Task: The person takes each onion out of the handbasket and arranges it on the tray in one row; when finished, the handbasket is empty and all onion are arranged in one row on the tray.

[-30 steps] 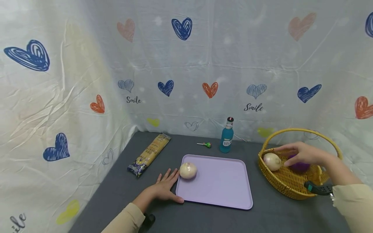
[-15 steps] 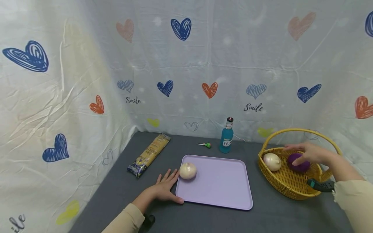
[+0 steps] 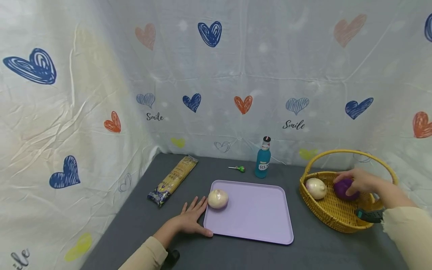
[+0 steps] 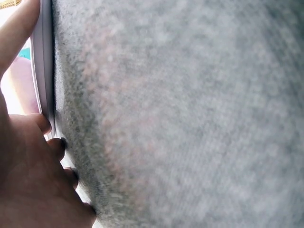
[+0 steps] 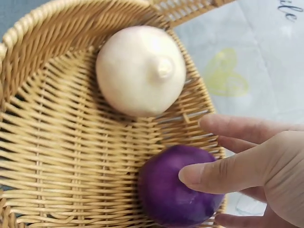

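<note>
From the head, a gray counter [image 3: 236, 257] stands by a wrinkly cloth [image 3: 243, 63] with hearts on it. The tray [image 3: 256, 213] is light purple, flat and smooth, with round corners. A shiny, round white onion [image 3: 217, 198] sits at its left side. The left hand [image 3: 189, 220] lies flat with its fingers spread, touching the tray's left edge and holding nothing. The yellow basket [image 3: 329, 213] is woven, with a curved handle. Inside are a second white onion [image 3: 316, 188] and a round purple vegetable [image 3: 343, 188]. The right hand [image 3: 363, 181] is over the purple vegetable. Behind the tray are a blue bottle [image 3: 263, 164], a green lollipop [image 3: 240, 168] and a long, crinkly noodle pack [image 3: 173, 180]. That makes two onions, one purple vegetable, one basket, one tray, one bottle, one lollipop and one pack.

From the left wrist, the counter is fuzzy and blurry. One thin tray edge runs by the fingers.

From the right wrist, the basket is bumpy. One onion and the smooth purple vegetable are inside, near its wall. The thumb lies across the purple vegetable and the fingers reach behind it; I can't tell if they squeeze.
</note>
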### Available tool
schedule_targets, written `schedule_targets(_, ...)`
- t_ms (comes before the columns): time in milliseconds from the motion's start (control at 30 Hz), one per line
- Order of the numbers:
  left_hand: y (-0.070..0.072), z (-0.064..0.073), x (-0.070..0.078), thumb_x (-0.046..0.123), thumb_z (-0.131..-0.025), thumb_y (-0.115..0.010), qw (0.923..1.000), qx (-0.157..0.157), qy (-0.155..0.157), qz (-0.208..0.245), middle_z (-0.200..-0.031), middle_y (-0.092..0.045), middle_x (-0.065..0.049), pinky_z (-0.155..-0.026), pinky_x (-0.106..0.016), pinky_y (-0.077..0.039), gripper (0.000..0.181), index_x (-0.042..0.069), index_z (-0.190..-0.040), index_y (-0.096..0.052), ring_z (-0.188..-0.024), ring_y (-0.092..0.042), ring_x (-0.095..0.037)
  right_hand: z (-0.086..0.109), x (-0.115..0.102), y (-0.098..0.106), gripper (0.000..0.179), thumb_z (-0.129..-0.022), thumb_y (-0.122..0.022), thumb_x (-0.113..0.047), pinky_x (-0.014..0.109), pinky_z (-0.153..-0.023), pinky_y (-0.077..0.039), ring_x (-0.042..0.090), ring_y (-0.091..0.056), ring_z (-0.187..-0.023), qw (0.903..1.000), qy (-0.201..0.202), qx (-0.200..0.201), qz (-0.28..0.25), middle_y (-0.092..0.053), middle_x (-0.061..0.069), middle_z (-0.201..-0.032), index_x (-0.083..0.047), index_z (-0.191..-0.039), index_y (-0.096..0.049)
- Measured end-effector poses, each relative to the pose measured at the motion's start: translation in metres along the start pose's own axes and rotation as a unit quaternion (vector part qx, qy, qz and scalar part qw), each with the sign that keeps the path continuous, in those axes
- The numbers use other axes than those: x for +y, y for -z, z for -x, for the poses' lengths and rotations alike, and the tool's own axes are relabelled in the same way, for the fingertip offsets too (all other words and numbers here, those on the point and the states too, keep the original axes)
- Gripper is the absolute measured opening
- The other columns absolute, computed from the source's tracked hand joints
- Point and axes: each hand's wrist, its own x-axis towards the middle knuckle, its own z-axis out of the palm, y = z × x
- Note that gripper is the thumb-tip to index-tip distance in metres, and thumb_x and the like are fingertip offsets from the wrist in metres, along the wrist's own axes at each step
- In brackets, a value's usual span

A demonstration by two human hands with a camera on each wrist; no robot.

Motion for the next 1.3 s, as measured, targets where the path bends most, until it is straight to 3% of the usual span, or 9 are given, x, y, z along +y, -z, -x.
schedule_targets(267,-0.006,-0.003,-0.008,0.085,-0.065,-0.070,0.9998,0.011,-0.006,0.016,-0.172,-0.002,-0.005,-0.117,-0.068,0.012,0.133,0.020,-0.164,-0.009,-0.156,0.010,-0.036,-0.006,0.007,-0.010,0.055,-0.067,-0.076,0.010,0.035,-0.071,-0.050,0.050,-0.056,-0.106,0.9999,-0.006,-0.007,0.012,-0.037,0.045,-0.144,0.001,-0.121,-0.071)
schedule_targets(633,-0.008,-0.004,-0.010,0.085,-0.065,-0.069,0.9999,0.005,0.001,0.011,-0.172,0.001,-0.004,-0.117,-0.068,0.012,0.133,0.022,-0.164,-0.006,-0.156,0.012,-0.035,-0.008,0.013,-0.019,0.055,-0.067,-0.078,0.009,0.040,-0.075,-0.054,0.046,-0.058,-0.104,0.9998,-0.014,-0.009,0.007,-0.044,0.044,-0.137,0.001,-0.121,-0.070)
schedule_targets(967,-0.007,-0.004,-0.010,0.084,-0.066,-0.069,0.9999,0.004,-0.002,0.013,-0.172,0.000,-0.004,-0.117,-0.067,0.012,0.133,0.021,-0.164,-0.006,-0.156,0.012,-0.035,-0.007,0.018,-0.021,0.051,-0.073,-0.086,-0.006,0.039,-0.075,-0.053,0.042,-0.062,-0.100,0.9993,0.020,0.031,-0.003,-0.062,0.035,-0.118,0.004,-0.120,-0.069)
schedule_targets(1300,-0.012,-0.011,-0.017,0.083,-0.064,-0.073,0.9999,0.014,0.000,0.004,-0.172,-0.001,-0.002,-0.118,-0.065,0.013,0.133,0.023,-0.164,-0.008,-0.157,0.012,-0.032,0.001,0.002,-0.008,0.053,-0.084,-0.082,-0.020,0.051,-0.079,-0.057,0.055,-0.059,-0.108,0.9988,0.008,0.045,-0.017,-0.056,0.040,-0.126,0.003,-0.128,-0.065)
